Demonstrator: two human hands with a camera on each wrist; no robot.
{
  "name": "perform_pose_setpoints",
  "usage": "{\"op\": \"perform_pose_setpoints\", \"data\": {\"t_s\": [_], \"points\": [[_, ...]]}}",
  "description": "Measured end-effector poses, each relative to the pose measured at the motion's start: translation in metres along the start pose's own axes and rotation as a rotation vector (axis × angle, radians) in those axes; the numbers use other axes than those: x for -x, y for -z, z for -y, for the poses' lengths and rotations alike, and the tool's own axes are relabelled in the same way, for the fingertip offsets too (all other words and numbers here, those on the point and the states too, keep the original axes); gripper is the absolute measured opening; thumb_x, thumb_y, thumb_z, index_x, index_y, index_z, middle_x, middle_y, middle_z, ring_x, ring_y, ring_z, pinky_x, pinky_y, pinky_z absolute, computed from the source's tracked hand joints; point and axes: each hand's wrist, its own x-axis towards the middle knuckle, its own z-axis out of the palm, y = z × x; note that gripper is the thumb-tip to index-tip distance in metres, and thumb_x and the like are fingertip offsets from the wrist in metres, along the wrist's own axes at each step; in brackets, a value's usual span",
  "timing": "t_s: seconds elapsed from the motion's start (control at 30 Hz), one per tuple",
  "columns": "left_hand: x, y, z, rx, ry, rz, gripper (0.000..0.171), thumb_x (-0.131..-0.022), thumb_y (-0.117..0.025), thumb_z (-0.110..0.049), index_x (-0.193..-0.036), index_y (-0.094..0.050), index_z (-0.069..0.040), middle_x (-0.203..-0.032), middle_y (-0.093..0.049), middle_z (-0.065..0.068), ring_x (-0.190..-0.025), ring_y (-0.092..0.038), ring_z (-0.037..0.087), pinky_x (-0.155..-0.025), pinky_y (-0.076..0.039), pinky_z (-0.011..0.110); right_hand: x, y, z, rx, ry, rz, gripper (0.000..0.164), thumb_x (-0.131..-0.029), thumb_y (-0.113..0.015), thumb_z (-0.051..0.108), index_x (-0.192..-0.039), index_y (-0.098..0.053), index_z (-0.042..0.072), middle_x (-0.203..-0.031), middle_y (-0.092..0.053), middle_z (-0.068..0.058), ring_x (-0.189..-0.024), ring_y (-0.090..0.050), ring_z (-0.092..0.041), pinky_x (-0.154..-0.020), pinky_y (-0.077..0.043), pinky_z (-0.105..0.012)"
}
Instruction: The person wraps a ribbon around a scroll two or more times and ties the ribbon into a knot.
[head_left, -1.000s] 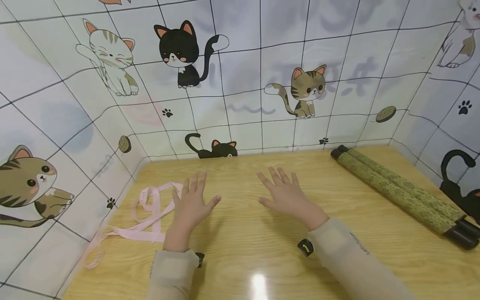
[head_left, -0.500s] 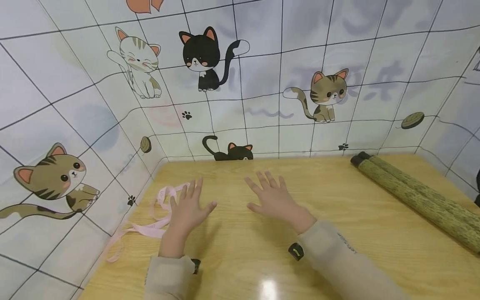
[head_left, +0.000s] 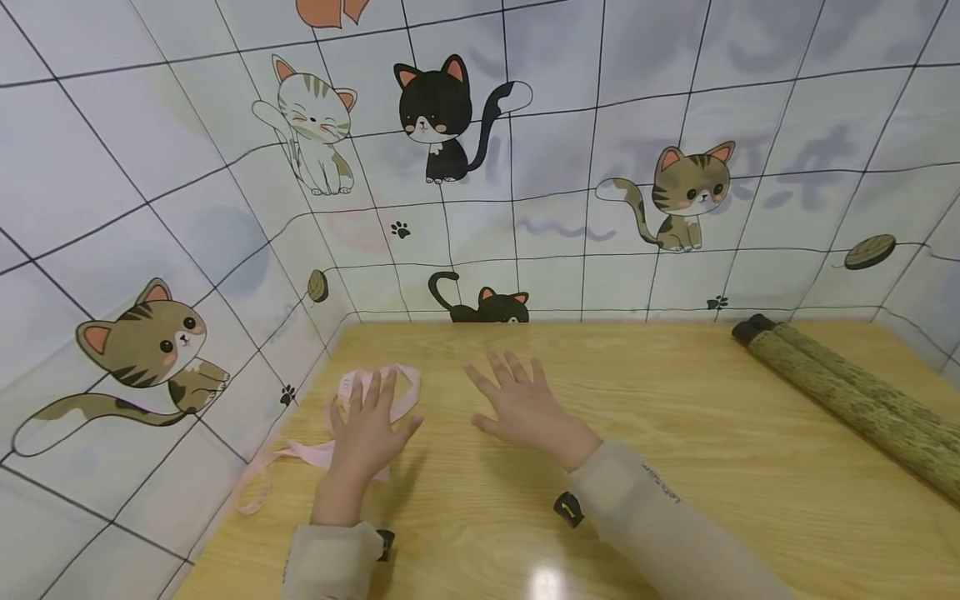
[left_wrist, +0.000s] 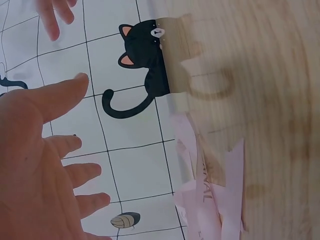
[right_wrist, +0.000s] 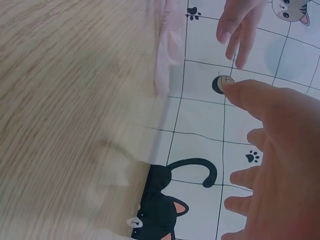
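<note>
A pink printed ribbon (head_left: 406,392) lies in loose loops at the left of the wooden table (head_left: 645,492). My left hand (head_left: 366,437) hovers over it with fingers spread, hiding part of the loops; in the left wrist view the ribbon (left_wrist: 232,192) lies on the wood beyond the fingers. My right hand (head_left: 525,410) is held above the middle of the table, its fingers also spread and holding nothing. The right wrist view has the right hand (right_wrist: 280,165) palm side on, with the left fingertips near its thumb.
Two long tubes wrapped in mottled green (head_left: 847,400), with black ends, lie side by side at the right. A tiled-pattern wall covering (head_left: 555,225) with cartoon cats rises behind the table and along its left side.
The head view has turned left, so the walls, ribbon and tubes sit further right in it. Both hands stay spread above the table, the left now overlapping more of the ribbon.
</note>
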Motion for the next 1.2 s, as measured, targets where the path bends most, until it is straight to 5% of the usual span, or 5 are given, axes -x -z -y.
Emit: {"op": "perform_pose_setpoints", "data": {"t_s": [0.33,0.97,1.2], "points": [[-0.002,-0.001,0.009,-0.010,0.004,0.002,0.079,-0.091,-0.053,-0.048,-0.150,-0.016,-0.011,-0.153,-0.014,0.017,-0.139,-0.002,0.042,-0.100,0.005,0.069,-0.023,-0.010,0.015,0.044,0.061,0.030,0.071,-0.092,-0.049,0.052,-0.150,-0.018,0.027,-0.154,-0.018,-0.010,-0.140,-0.013,-0.038,-0.104,-0.013,-0.064],[-0.015,-0.015,0.015,0.008,0.041,0.124,0.071,-0.092,-0.055,-0.041,-0.144,-0.031,0.000,-0.148,-0.030,0.016,-0.136,-0.015,0.045,-0.098,0.009,0.070,-0.078,-0.044,0.049,0.124,0.158,0.176,0.059,-0.095,-0.049,0.035,-0.148,-0.027,0.023,-0.153,-0.022,0.006,-0.140,-0.017,-0.031,-0.106,-0.017,-0.059],[-0.020,-0.012,0.014,0.003,0.052,0.179,0.066,-0.092,-0.055,-0.040,-0.142,-0.036,-0.001,-0.147,-0.033,0.017,-0.135,-0.018,0.045,-0.099,0.005,0.070,-0.099,-0.047,0.054,0.050,0.176,0.210,0.056,-0.096,-0.048,0.028,-0.148,-0.028,0.023,-0.152,-0.024,0.007,-0.141,-0.014,-0.031,-0.108,-0.014,-0.057]]}}
